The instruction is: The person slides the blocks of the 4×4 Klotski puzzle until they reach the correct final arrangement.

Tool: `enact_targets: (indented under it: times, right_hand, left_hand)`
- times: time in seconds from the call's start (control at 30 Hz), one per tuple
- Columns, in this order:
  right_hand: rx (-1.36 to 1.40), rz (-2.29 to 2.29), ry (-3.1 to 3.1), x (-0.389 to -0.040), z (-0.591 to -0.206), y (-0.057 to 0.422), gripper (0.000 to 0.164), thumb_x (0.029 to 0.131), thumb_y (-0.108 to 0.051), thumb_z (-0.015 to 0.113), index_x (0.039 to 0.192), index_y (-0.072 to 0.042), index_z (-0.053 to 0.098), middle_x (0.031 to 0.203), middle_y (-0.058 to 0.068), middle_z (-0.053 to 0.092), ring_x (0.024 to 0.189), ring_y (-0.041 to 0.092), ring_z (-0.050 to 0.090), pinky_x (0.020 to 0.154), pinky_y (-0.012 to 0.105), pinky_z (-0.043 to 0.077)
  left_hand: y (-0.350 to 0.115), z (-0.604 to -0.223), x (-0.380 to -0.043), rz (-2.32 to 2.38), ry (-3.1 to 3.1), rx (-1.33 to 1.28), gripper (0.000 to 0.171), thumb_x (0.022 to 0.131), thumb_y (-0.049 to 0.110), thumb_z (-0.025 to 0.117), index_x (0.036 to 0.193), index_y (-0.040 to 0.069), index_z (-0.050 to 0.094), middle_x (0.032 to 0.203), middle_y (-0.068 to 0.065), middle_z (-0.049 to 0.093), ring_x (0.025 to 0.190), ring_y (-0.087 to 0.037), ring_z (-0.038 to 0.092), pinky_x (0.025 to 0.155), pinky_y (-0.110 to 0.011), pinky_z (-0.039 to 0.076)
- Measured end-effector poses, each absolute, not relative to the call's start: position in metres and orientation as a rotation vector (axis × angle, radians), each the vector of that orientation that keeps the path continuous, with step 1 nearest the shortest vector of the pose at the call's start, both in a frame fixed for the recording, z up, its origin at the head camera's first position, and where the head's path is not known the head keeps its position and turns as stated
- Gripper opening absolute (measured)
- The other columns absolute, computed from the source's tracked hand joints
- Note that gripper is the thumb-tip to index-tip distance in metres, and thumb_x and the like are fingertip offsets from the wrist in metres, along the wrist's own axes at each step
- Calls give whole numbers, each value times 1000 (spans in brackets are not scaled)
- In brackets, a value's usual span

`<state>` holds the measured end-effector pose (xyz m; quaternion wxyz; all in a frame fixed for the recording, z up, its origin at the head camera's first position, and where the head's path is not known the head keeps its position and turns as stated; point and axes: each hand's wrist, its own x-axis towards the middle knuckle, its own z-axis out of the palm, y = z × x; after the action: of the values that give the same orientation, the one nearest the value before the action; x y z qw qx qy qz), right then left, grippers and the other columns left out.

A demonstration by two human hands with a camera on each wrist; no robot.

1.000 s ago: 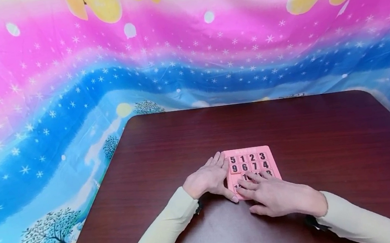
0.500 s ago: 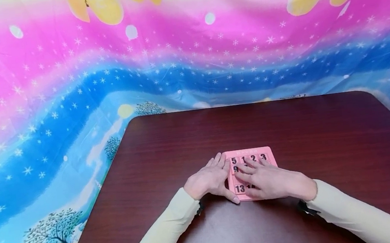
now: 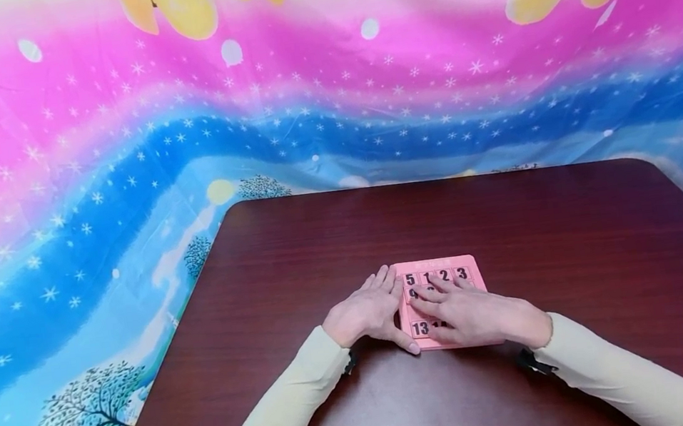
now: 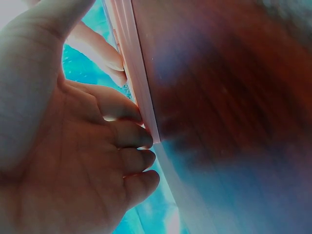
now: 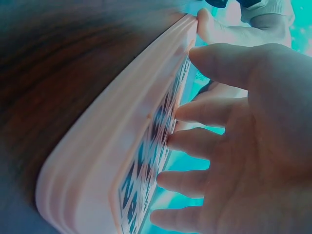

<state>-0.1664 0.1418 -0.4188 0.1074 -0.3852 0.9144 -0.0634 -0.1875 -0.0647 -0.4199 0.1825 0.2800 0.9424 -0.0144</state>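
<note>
A pink number sliding puzzle (image 3: 401,269) lies flat on the table, with black numerals on its square tiles. 5, 1, 2 and 3 show along its far row, and 13 near the front. My left hand (image 3: 367,312) lies along the puzzle's left side, its thumb at the near left corner; in the left wrist view its fingertips touch the pink side wall (image 4: 142,73). Over the tiles, my right hand (image 3: 472,311) spreads its fingers and hides most of the middle and right ones. In the right wrist view, its fingertips (image 5: 168,180) meet the tile face.
The dark red-brown wooden table (image 3: 319,237) has rounded far corners. Behind and left of it hangs a pink and blue cloth (image 3: 326,93) printed with snowflakes and trees. Both forearms wear pale sleeves (image 3: 280,412).
My right hand has moved forward and slightly left over the puzzle, from its near rows towards the far ones, uncovering 13. It barely moves in the last half second. The left hand stays put.
</note>
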Motion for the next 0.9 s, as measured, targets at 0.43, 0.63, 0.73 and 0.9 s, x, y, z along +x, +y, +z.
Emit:
enact_targets:
  times: [0.43,0.63,0.73,0.9]
  right_hand:
    - [-1310,-180,2714,-148,-419,145,55,97,-38,57,143,-8,51,148,15,50,139,50,37,108,73,30]
    - [-1276,-130,2697,-141,-418,143,55,96,-38,57,143,-10,52,149,12,49,142,46,35,109,71,31]
    - [-1288,-123,2692,-143,-417,143,53,97,-38,57,143,-11,53,149,12,50,141,47,36,109,72,31]
    - [-1221,-162,2687,-154,-412,144,54,97,-38,57,142,-10,52,150,15,48,141,47,36,109,73,28]
  left_hand:
    - [-65,-422,-189,-31,2666,788,131,64,78,71,157,3,16,165,-17,7,154,-29,5,127,-38,13]
    - [-65,-422,-189,-37,2667,792,131,65,79,70,157,2,15,165,-17,7,154,-29,6,127,-38,13]
    - [-65,-422,-188,-42,2663,799,130,66,78,70,157,3,15,165,-17,7,154,-29,6,127,-37,13]
    - [-65,-421,-188,-41,2658,810,129,67,77,70,157,2,15,166,-17,6,154,-29,5,127,-37,12]
